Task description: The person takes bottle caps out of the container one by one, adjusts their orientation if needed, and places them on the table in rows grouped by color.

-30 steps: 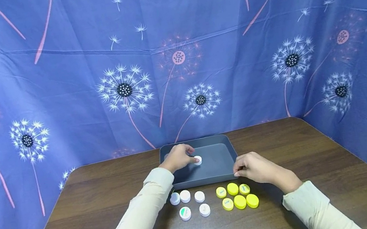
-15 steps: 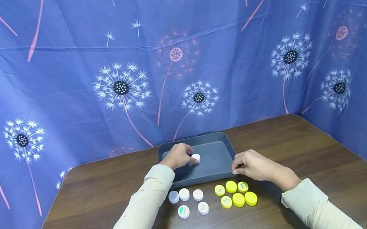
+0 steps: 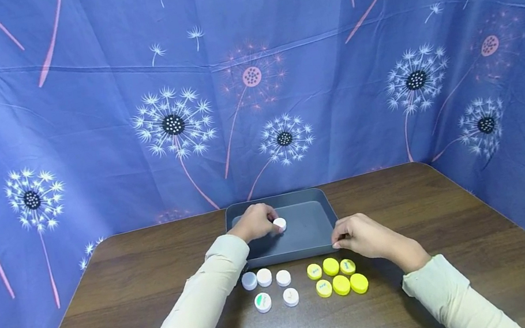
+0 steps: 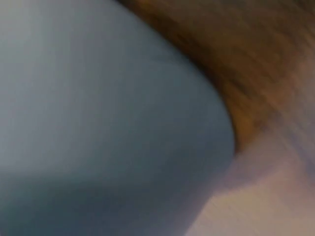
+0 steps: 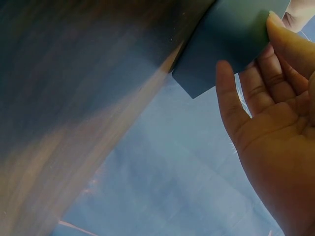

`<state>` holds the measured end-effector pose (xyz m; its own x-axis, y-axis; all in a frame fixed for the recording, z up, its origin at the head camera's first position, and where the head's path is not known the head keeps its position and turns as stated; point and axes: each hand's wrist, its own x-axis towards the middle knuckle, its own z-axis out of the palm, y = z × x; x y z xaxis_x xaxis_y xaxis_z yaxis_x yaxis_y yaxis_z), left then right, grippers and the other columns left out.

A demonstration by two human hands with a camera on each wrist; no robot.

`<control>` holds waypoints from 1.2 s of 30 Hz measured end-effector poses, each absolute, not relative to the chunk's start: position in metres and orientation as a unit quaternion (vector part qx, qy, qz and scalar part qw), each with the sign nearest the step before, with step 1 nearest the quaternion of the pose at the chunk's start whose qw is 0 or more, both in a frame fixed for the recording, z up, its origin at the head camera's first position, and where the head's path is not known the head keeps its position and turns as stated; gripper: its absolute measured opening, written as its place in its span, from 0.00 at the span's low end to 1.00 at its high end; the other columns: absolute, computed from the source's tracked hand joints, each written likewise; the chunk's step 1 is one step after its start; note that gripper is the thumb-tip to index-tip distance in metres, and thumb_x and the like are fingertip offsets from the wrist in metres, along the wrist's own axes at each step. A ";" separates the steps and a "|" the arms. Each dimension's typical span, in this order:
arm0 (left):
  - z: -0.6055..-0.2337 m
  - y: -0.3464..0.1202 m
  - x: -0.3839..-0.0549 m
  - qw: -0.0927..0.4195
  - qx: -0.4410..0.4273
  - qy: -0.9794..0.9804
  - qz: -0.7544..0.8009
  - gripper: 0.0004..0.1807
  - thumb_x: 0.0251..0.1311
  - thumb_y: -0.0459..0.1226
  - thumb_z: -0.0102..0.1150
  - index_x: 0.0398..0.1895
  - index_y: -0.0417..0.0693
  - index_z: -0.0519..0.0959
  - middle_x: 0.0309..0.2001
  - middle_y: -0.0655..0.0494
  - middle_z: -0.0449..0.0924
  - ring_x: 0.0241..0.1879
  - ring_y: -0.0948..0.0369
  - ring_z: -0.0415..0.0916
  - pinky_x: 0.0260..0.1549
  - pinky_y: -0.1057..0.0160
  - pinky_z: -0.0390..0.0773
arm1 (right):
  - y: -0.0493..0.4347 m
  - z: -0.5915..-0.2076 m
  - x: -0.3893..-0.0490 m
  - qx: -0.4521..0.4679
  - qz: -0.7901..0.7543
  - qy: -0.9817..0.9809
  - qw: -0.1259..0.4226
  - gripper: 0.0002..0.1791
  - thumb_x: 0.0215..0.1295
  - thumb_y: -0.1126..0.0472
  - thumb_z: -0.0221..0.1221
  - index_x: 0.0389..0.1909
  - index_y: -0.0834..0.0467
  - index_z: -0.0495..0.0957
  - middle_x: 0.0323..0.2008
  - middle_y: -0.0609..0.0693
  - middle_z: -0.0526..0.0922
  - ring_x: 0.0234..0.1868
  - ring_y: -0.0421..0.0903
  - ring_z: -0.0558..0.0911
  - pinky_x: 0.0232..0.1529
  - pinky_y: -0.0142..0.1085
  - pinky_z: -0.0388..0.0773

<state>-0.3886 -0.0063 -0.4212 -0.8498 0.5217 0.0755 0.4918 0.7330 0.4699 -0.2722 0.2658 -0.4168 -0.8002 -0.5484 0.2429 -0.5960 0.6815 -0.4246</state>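
Note:
My left hand reaches over the grey tray and pinches a white bottle cap between thumb and fingers. The cap is over the tray's floor; whether it touches the floor I cannot tell. At the near right corner, my right hand grips the tray's rim, with the thumb on one side of the wall in the right wrist view. Several white bottle caps lie on the table in front of the tray, left of several yellow bottle caps. The left wrist view is blurred and shows mostly the tray wall.
The brown wooden table carries the tray near its far edge. A blue cloth with dandelion prints hangs behind it and along the sides. Both sleeved forearms lie over the table, either side of the caps.
The head view has tilted slightly, so everything sits a little higher in it. Both hands keep their holds, and the cap stays at about the same spot over the tray.

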 end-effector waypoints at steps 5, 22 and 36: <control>-0.416 -0.011 -0.388 0.013 0.280 0.923 0.262 0.15 0.50 0.41 0.76 0.40 0.45 0.85 0.36 0.58 0.84 0.38 0.62 0.78 0.44 0.61 0.77 | 0.266 -0.417 -0.272 0.313 0.248 -0.916 0.049 0.03 0.59 0.67 0.68 0.30 0.56 0.86 0.29 0.39 0.81 0.30 0.32 0.77 0.32 0.31 0.78; -0.393 -0.058 -0.370 0.011 0.249 0.869 0.427 0.15 0.53 0.33 0.73 0.44 0.41 0.83 0.36 0.55 0.85 0.38 0.61 0.82 0.37 0.61 0.81 | 0.266 -0.419 -0.273 0.313 0.243 -0.916 0.054 0.06 0.59 0.69 0.68 0.29 0.54 0.86 0.28 0.37 0.81 0.30 0.32 0.78 0.32 0.31 0.78; -0.385 -0.084 -0.329 0.000 0.282 0.858 0.430 0.16 0.53 0.34 0.72 0.46 0.44 0.83 0.33 0.58 0.83 0.35 0.62 0.78 0.33 0.63 0.75 | 0.267 -0.420 -0.273 0.314 0.246 -0.916 0.050 0.05 0.59 0.68 0.68 0.30 0.54 0.86 0.29 0.38 0.81 0.31 0.33 0.78 0.33 0.32 0.78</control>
<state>-0.3293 -0.0836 -0.3846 -0.8415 0.4830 0.2422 0.4828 0.4709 0.7383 -0.2734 0.2673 -0.4196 -0.7984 -0.5501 0.2450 -0.5988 0.6824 -0.4192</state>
